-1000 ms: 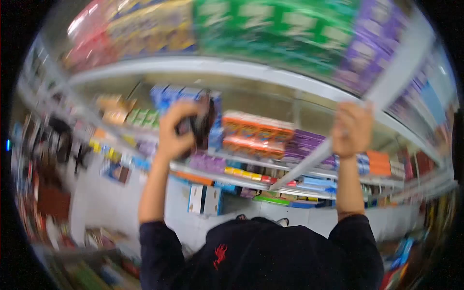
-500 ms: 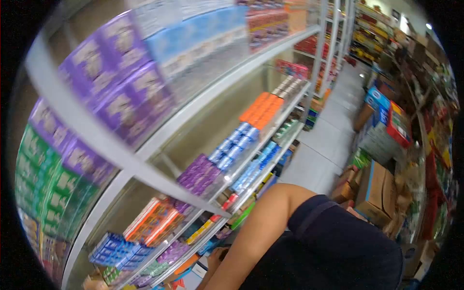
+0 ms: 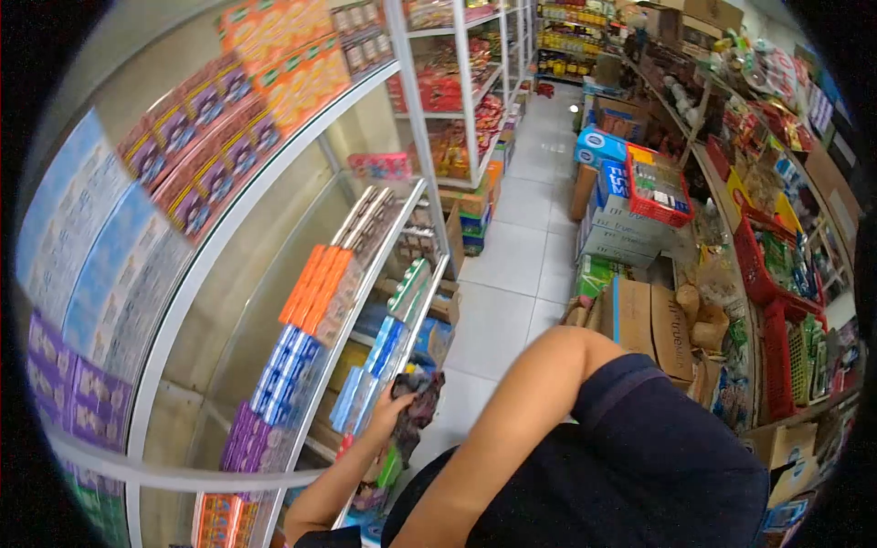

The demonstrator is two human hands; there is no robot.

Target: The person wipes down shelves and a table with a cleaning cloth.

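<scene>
L hand (image 3: 388, 411) closed round a dark crumpled cloth (image 3: 420, 400), prob. a rag but too small to be sure, by the lower shelf (image 3: 425, 306) edge nr light-blue packs (image 3: 350, 397); R forearm (image 3: 512, 420) angles across dark shirt (image 3: 566, 484), R hand out of frame so can't tell its grip; orange packs (image 3: 318, 288), blue-&-white packs (image 3: 288, 374), purple packs (image 3: 247, 438) rowed on shelf above

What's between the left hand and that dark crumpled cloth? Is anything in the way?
Nothing that I can see. The left hand is already holding the dark, crumpled cloth. The tall white metal shelf rack stands alongside, not between them.
</scene>
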